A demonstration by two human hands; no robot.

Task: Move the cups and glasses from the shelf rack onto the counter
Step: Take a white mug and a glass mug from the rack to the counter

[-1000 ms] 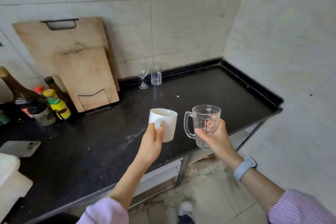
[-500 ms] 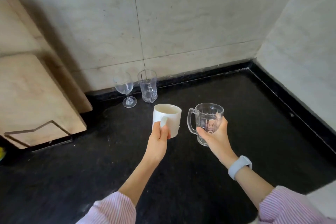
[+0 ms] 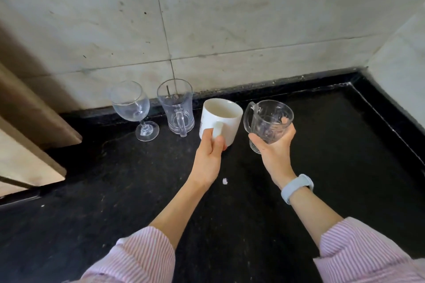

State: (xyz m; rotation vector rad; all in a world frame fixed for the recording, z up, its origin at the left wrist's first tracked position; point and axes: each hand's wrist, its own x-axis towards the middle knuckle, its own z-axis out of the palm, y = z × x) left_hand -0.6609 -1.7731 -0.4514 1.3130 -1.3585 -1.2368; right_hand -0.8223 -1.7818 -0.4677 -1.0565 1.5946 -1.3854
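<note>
Left hand (image 3: 210, 156) grips the white mug (image 3: 220, 119) by its handle, fingers curled round it, mug upright over the black counter (image 3: 115, 190) near the back wall — cannot tell if its base touches the surface. Right hand (image 3: 274, 149) holds the clear glass mug (image 3: 268, 123) from below and behind, thumb and fingers wrapped round its body, handle pointing left toward the white mug; the two are just beside each other, not touching. Light blue wristband (image 3: 297, 187) on the right wrist, pink striped sleeves (image 3: 142, 257) on both arms. Left of the white mug — a tall glass mug (image 3: 176, 105) stands upright on the counter against the back edge, handle facing the camera; a wine glass (image 3: 133, 108) stands just left of it. Wooden cutting boards (image 3: 25, 135) lean at far left. Small white speck (image 3: 225, 181) on the counter between the forearms. Tiled wall (image 3: 230, 18) behind.
</note>
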